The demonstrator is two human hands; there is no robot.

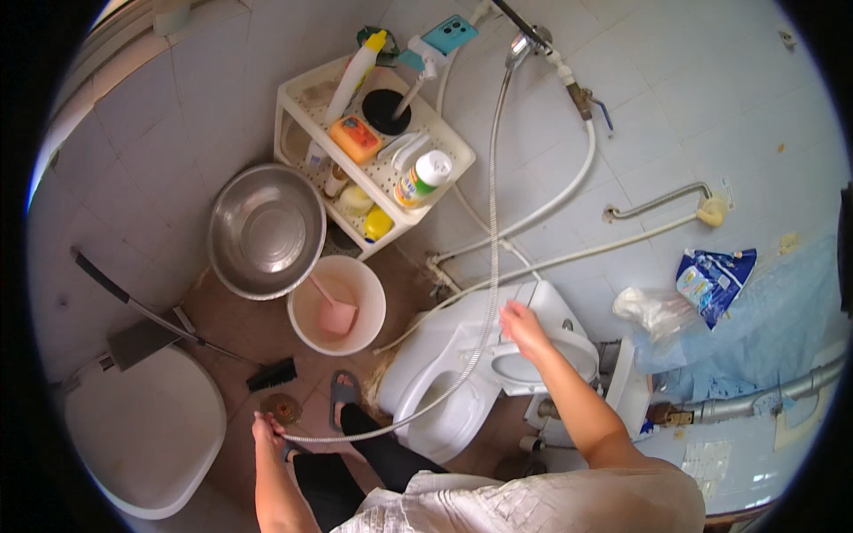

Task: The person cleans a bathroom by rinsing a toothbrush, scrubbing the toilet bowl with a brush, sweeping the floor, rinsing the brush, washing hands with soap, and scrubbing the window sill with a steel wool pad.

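My left hand (268,428) is closed around the lower end of a flexible metal shower hose (493,220), above the floor drain (283,408). Whatever is at the hose's tip is hidden by my fingers. From there the hose curves across the white toilet bowl (443,413) and climbs to a chrome wall fitting (523,48). My right hand (524,328) is over the toilet tank area, just right of the hose, fingers loosely bent with nothing visible in them. Below it is a small white wash basin (533,366). Contact with the tank or basin cannot be made out.
A white plastic shelf (433,133) holds bottles, a brush and a phone (450,34) on a stand. Nearby are a metal basin (266,230), a white bucket (370,320) with a pink dipper (336,316), a broom (272,374) and a large white tub (146,433).
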